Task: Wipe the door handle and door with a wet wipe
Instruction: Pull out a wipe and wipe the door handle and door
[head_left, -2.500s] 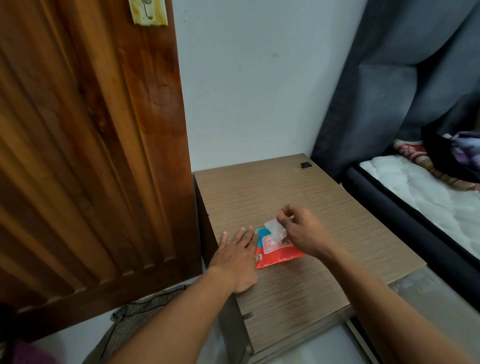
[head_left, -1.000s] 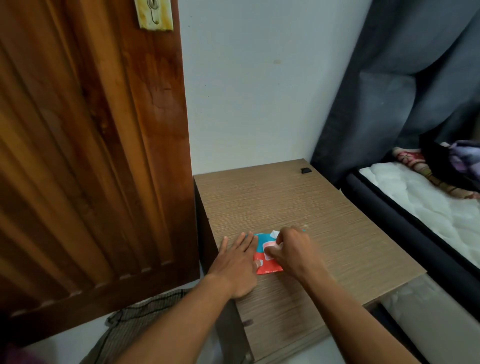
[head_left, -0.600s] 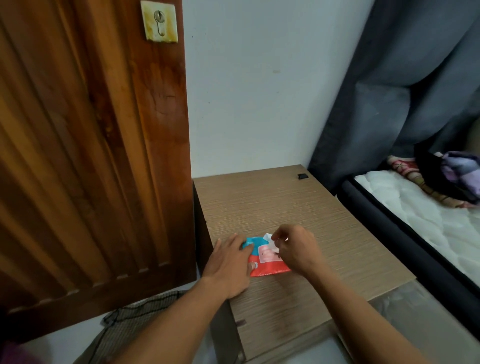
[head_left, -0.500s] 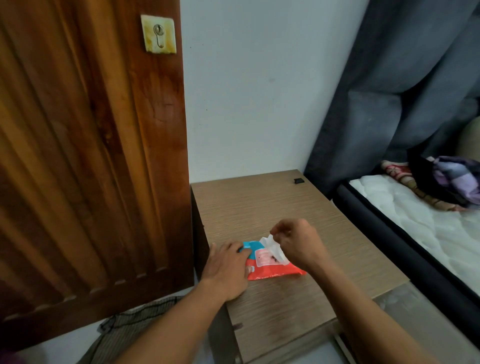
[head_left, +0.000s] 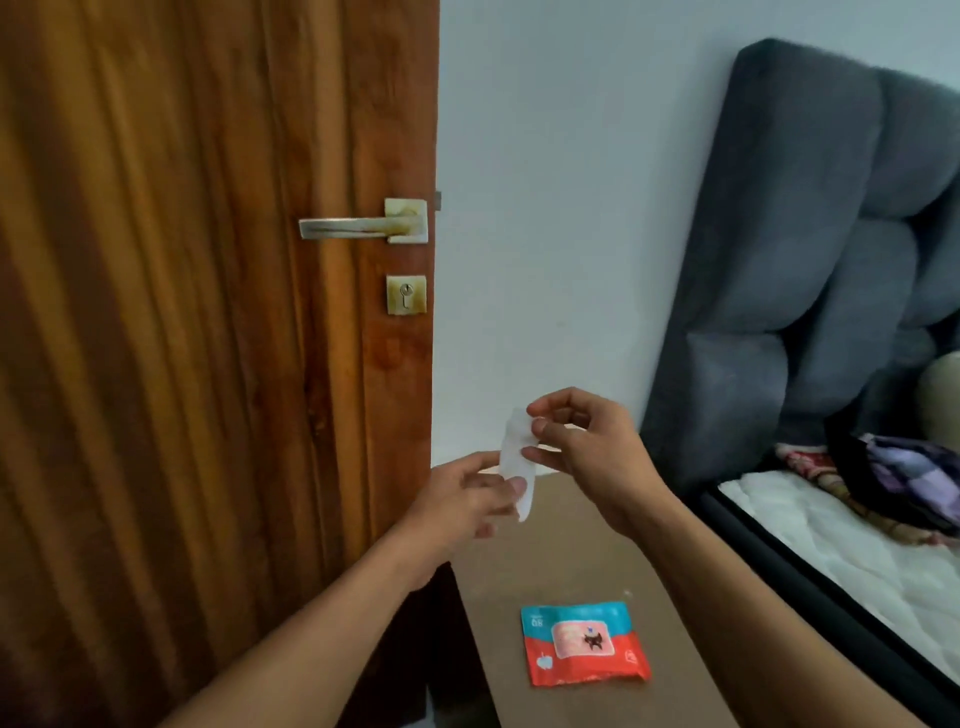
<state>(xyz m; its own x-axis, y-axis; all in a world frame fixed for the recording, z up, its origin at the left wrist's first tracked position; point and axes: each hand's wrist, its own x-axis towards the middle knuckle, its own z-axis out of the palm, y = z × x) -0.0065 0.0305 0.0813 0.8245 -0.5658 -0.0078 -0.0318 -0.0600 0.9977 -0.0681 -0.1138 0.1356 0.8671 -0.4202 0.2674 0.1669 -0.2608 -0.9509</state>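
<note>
The wet wipe (head_left: 516, 464) hangs in the air between both hands, a thin, pale, half-folded sheet in front of the wall just beside the door edge. It looks limp and nearly weightless, so it will likely drape and cling to itself; being damp, it should stick to fingers rather than slip, but it could tear if tugged hard. The best hold is by its edges or corners, so that it can be opened out flat and then bunched under the fingertips for wiping.

The right hand (head_left: 587, 457) pinches the upper part of the wipe between thumb and forefinger, its other fingers loosely curled, wrist raised and palm turned inward. Below that pinch, the left hand (head_left: 467, 501) closes on the lower part with its thumb against the sheet; motion blur makes it hard to tell exactly how many fingers are on it. Both forearms reach forward and up from the bottom of the view.

Up and to the left of the grip sits the door handle (head_left: 358, 226), a stained metal lever on the wooden door (head_left: 182, 338), with the keyhole plate (head_left: 406, 294) under it. Below the grip, the wipe packet (head_left: 584, 643) lies flat on the bedside cabinet (head_left: 571, 551).
</note>
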